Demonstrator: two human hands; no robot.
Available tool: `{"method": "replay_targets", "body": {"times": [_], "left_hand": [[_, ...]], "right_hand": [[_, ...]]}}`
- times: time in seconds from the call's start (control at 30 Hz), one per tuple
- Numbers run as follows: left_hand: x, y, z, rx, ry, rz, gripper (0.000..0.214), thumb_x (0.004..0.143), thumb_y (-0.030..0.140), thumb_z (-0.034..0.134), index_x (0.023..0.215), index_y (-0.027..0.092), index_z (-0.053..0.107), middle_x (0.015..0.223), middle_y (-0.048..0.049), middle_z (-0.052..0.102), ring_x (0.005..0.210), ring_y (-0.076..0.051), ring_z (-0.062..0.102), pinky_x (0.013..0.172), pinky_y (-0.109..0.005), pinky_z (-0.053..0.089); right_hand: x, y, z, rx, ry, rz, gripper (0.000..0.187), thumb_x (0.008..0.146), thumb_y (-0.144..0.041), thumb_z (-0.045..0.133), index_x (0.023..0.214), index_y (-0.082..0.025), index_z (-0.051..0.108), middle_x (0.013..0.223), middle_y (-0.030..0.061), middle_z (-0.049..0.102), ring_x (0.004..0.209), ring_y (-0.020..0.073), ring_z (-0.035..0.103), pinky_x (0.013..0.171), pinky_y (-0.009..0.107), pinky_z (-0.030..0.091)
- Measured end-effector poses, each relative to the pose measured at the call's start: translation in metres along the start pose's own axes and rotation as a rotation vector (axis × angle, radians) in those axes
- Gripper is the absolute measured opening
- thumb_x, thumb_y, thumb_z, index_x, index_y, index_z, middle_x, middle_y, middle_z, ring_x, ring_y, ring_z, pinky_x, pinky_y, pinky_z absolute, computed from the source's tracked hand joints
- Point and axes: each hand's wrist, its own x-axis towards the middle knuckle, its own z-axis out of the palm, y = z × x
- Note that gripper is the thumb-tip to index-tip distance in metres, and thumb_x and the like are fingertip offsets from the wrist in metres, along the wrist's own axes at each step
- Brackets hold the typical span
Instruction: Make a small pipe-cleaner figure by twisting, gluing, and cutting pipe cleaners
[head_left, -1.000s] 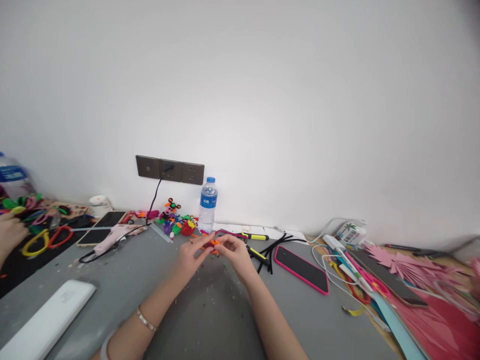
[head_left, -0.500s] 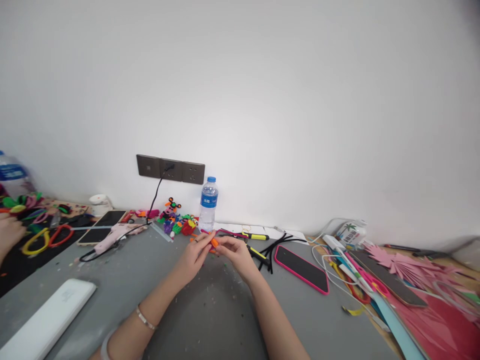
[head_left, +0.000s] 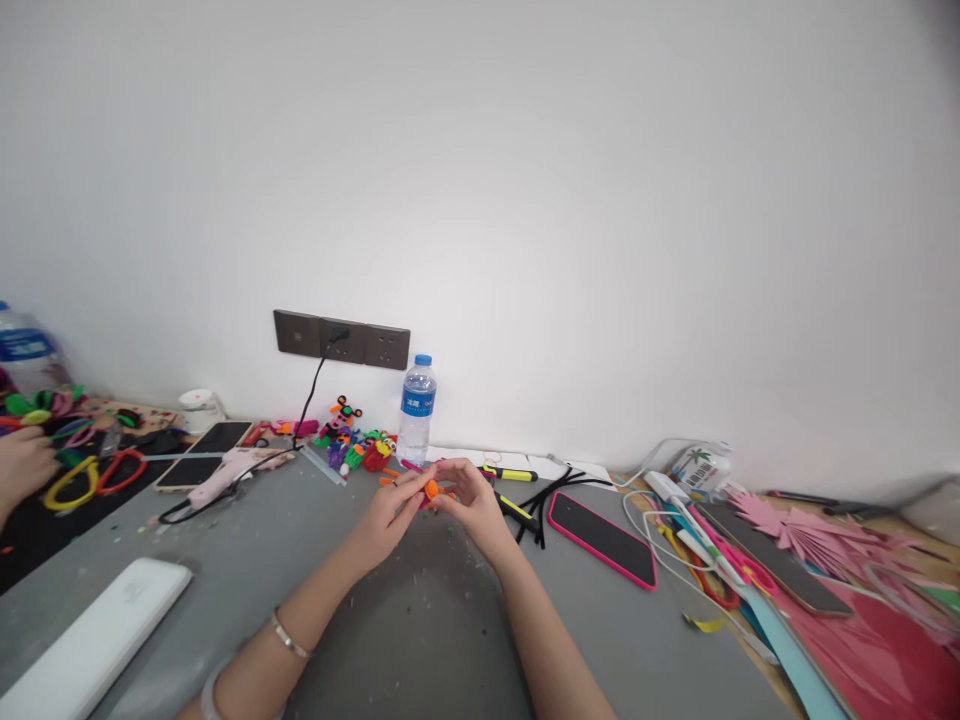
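Orange piece [head_left: 431, 490]: pinched between both hands' fingertips.
Left hand [head_left: 390, 515]: closed on it.
Right hand [head_left: 472, 505]: likewise, above table [head_left: 420, 620].

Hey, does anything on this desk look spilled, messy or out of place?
Small coloured scraps are strewn over the grey table around the left hand and right hand, which pinch an orange piece. The pink glue gun lies on its side, its cord plugged into the wall socket. Nothing looks broken.
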Motion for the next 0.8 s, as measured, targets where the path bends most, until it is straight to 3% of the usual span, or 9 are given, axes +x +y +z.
{"method": "replay_targets", "body": {"times": [0.1, 0.23, 0.47, 0.8], "left_hand": [[-0.001, 0.002, 0.0, -0.035, -0.016, -0.032, 0.037, 0.095, 0.027, 0.039, 0.126, 0.022, 0.058, 0.103, -0.008, 0.067, 0.093, -0.019, 0.063, 0.086, -0.033, 0.051], [-0.001, 0.005, -0.002, -0.139, -0.033, -0.099, 0.034, 0.093, 0.03, 0.043, 0.12, 0.021, 0.062, 0.107, -0.008, 0.068, 0.083, -0.018, 0.065, 0.078, -0.03, 0.054], [-0.001, 0.002, -0.002, -0.193, -0.029, -0.131, 0.032, 0.092, 0.032, 0.047, 0.116, 0.019, 0.063, 0.1, -0.0078, 0.072, 0.079, -0.018, 0.067, 0.074, -0.03, 0.056], [-0.001, -0.007, 0.0, -0.212, 0.003, -0.154, 0.033, 0.08, 0.031, 0.065, 0.111, 0.019, 0.068, 0.099, -0.0085, 0.073, 0.085, -0.022, 0.069, 0.077, -0.035, 0.059]], "right_hand": [[-0.002, -0.006, -0.001, 0.017, -0.081, 0.041, 0.044, 0.073, -0.031, 0.076, 0.114, -0.026, 0.061, 0.121, 0.0069, 0.059, 0.109, 0.0229, 0.056, 0.083, 0.035, 0.052], [-0.005, -0.013, -0.002, 0.004, -0.184, 0.098, 0.033, 0.079, -0.034, 0.069, 0.11, -0.024, 0.066, 0.118, 0.007, 0.061, 0.093, 0.0201, 0.062, 0.083, 0.037, 0.052], [-0.003, -0.013, -0.001, -0.011, -0.143, 0.077, 0.022, 0.077, -0.036, 0.071, 0.092, -0.021, 0.07, 0.096, 0.0039, 0.063, 0.074, 0.0162, 0.062, 0.074, 0.033, 0.052], [-0.002, -0.01, -0.003, -0.104, -0.058, 0.099, 0.024, 0.073, -0.039, 0.073, 0.088, -0.02, 0.072, 0.085, 0.0027, 0.067, 0.077, 0.0172, 0.061, 0.072, 0.03, 0.049]]}}
